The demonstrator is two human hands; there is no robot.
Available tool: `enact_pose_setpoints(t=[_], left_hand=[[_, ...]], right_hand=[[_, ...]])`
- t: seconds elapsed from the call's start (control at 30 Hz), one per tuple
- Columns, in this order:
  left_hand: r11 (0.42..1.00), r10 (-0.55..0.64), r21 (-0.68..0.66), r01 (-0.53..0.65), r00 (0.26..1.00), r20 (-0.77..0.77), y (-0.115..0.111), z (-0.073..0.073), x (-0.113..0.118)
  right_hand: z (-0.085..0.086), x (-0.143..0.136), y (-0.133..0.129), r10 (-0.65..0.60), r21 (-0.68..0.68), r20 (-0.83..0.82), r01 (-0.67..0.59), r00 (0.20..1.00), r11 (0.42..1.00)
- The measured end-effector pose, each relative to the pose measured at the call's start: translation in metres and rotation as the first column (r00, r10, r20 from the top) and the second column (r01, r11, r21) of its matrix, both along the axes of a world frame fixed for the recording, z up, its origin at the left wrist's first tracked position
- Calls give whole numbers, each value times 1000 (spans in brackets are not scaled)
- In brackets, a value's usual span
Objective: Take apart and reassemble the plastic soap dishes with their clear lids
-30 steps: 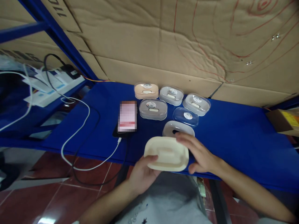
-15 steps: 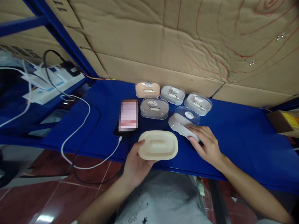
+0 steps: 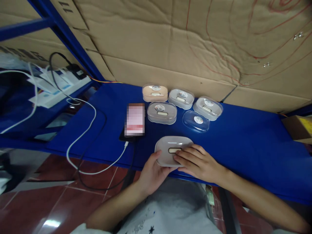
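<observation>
Close to the shelf's front edge, my left hand (image 3: 154,175) grips an oval soap dish (image 3: 164,148), thumb on its near left rim and fingers underneath. The dish has a grey upper tray with a pale raised oval in the middle; the cream base from before is now hidden under it. Over the right end of the tray lies my right hand (image 3: 200,163), fingers closed on it and partly covering the raised oval. Just beyond, a clear lid (image 3: 190,122) with a round sticker rests on the blue shelf.
Lidded soap dishes stand farther back: a peach one (image 3: 155,95), a darker grey one (image 3: 162,114) and two light grey ones (image 3: 180,100). A phone (image 3: 135,120) with a white cable (image 3: 94,112) lies at left. Cardboard (image 3: 158,58) walls the back; a box (image 3: 296,128) is far right.
My right hand has brought the grey tray from beside the clear lid leftward onto the cream base in my left hand. The lid stays behind on the shelf.
</observation>
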State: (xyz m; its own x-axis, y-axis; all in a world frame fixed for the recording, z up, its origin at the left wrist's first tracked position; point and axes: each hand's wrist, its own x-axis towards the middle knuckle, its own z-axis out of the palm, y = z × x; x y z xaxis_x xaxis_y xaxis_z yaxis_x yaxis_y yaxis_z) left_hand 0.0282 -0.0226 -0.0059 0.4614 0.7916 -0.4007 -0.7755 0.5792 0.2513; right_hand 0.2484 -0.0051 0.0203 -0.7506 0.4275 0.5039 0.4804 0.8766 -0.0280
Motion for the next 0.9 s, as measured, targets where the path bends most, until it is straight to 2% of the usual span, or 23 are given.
enact_pose_setpoints(t=[0.1, 0.2, 0.23, 0.3, 0.37, 0.4, 0.53, 0.63, 0.7, 0.77, 0.83, 0.9], left_hand=[[1000, 5, -29, -5, 1000, 22, 3, 3, 0], [1000, 26, 0, -26, 1000, 0, 4, 4, 1], [1000, 27, 14, -27, 1000, -8, 4, 3, 1], [999, 19, 31, -18, 1000, -14, 5, 2, 1], [1000, 6, 30, -6, 1000, -5, 6, 1, 0], [1000, 0, 24, 0, 1000, 0, 6, 0, -1], [999, -32, 3, 32, 999, 28, 7, -1, -3], [998, -68, 6, 68, 997, 46, 8, -1, -4], [995, -94, 23, 93, 994, 59, 9, -2, -4], [992, -119, 47, 116, 991, 67, 9, -4, -5], [986, -153, 78, 149, 987, 47, 9, -7, -6], [976, -193, 106, 190, 981, 15, 9, -10, -7]], right_hand=[[-4, 4, 3, 24, -8, 5, -24, 1000, 1000], [-6, 19, 16, 13, -141, -54, -20, 998, 990], [-7, 26, 23, -48, -192, -70, 33, 996, 981], [-9, 40, 37, -251, -261, -54, 229, 966, 938], [-13, 53, 50, -429, -264, 15, 418, 903, 869], [-15, 58, 55, -477, -252, 53, 474, 877, 844], [-19, 66, 59, -519, -224, 115, 531, 847, 817], [-19, 66, 56, -545, -262, 126, 557, 829, 788], [-17, 66, 55, -548, -329, 111, 551, 829, 767], [-13, 65, 53, -528, -403, 23, 491, 849, 772], [-5, 61, 47, -438, -459, -85, 355, 895, 814], [3, 54, 37, -280, -506, -159, 165, 947, 846]])
